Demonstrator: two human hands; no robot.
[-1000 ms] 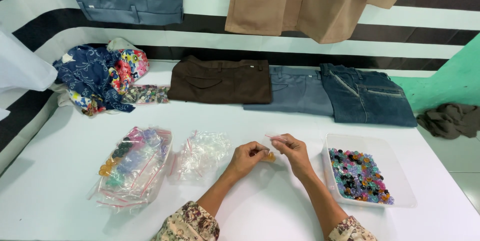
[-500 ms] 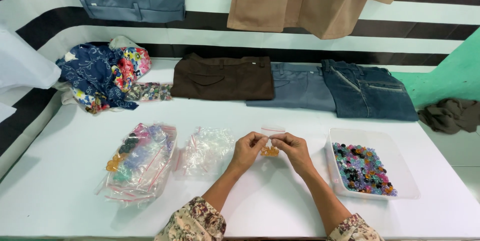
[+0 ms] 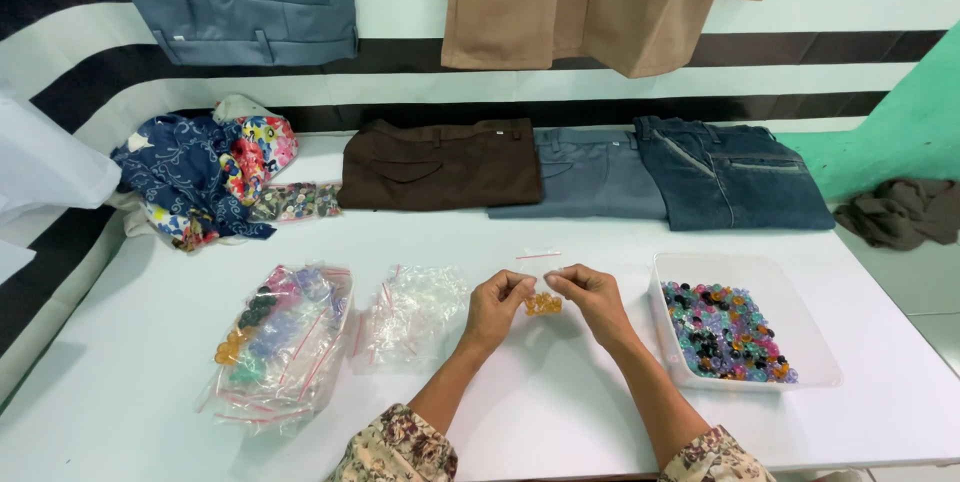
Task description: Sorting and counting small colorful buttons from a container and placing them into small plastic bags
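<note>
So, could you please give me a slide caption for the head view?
Both hands hold a small bag of orange beads over a white table, between a bead tray and bags.

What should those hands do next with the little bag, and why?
Probably press the little bag shut: both the left hand and right hand pinch it, orange buttons already sit inside, and filled bags lie at the left.

a white counter (image 3: 560, 412) fills the lower frame. along its far edge lie a patterned cloth heap (image 3: 205, 177) at upper left, then folded brown trousers (image 3: 440, 164), grey-blue trousers (image 3: 590, 174) and dark jeans (image 3: 730, 177). nearer, from left: a bag of filled packets (image 3: 275, 342), empty clear bags (image 3: 412, 310), and a white tray of coloured buttons (image 3: 745, 327) at right.
</note>
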